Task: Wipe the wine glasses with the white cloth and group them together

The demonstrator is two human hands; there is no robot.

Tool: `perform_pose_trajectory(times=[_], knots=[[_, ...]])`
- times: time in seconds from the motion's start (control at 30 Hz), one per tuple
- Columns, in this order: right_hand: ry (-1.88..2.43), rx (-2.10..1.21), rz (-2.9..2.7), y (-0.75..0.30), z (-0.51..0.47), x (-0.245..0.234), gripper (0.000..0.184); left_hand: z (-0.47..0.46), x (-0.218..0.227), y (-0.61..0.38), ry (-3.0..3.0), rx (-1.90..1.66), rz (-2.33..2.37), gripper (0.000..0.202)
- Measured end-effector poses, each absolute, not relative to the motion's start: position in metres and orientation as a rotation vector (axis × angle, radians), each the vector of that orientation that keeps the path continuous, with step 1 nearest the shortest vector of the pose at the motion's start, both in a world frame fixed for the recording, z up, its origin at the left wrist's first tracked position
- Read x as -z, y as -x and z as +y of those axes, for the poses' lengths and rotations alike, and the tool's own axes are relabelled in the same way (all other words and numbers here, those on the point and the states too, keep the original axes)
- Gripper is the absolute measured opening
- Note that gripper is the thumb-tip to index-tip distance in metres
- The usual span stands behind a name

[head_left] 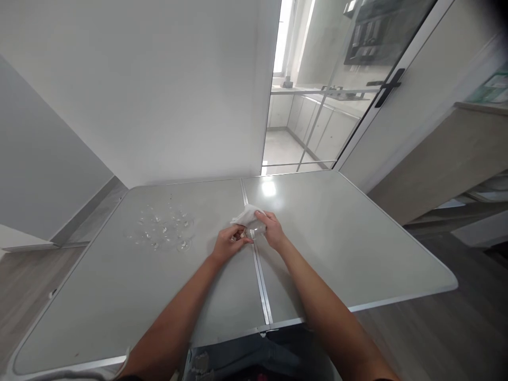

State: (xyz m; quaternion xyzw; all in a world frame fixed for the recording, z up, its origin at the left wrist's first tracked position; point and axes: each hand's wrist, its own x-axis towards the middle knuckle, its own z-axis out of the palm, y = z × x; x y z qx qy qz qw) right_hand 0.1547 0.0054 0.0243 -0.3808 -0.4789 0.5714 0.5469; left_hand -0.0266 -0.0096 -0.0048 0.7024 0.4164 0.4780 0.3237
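Over the seam of the folding table (341, 248), my left hand (229, 241) and my right hand (272, 228) are close together. Between them is a small, clear, rounded glass (256, 229), tilted on its side. My left fingers are closed around its left end, where the details are too small to make out. My right hand grips the right side of the glass along with a white cloth (247, 214). That cloth bunches over the far side of the glass. To the left, several clear glass-like pieces (164, 230) lie in a group on the table; their exact shape is hard to tell.
A white wall (170, 95) rises behind the table. Beyond its back right edge is a glazed door with a black handle (389, 87), through which a kitchen shows. Wooden shelving (448, 153) stands at the right. A metal seam (260, 280) runs down the table's middle.
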Motion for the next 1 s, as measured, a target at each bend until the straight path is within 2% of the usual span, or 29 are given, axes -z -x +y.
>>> perform_pose_trajectory(times=[0.1,0.23,0.4,0.6,0.73,0.8,0.87,1.0], knots=[[0.714,-1.512,-0.740,-0.143,0.005,-0.023,0.031,-0.008,0.005,0.027,-1.708,-1.305,1.071,0.032],[0.675,-1.465,-0.648,-0.122,-0.001,-0.016,0.035,-0.003,0.007,0.027,-1.409,-1.349,1.052,0.040],[0.883,-1.012,-1.162,-0.116,-0.014,-0.010,0.034,0.002,0.006,0.026,-1.219,-1.399,1.058,0.047],[0.772,-0.403,-1.985,-0.124,-0.013,-0.025,0.047,0.005,0.013,0.029,-1.343,-1.425,1.191,0.027],[0.828,-0.219,-2.141,-0.131,-0.008,-0.029,0.042,0.002,0.016,0.031,-1.659,-1.392,1.304,0.026],[0.955,-0.266,-2.051,-0.137,-0.004,-0.028,0.029,-0.001,0.014,0.031,-1.769,-1.351,1.268,0.020],[1.065,-0.468,-1.884,-0.144,-0.001,-0.026,0.019,-0.004,0.010,0.030,-1.829,-1.283,1.208,0.014],[0.975,-1.180,-1.253,-0.148,0.006,-0.021,0.034,-0.008,0.005,0.030,-1.812,-1.257,1.128,0.027]])
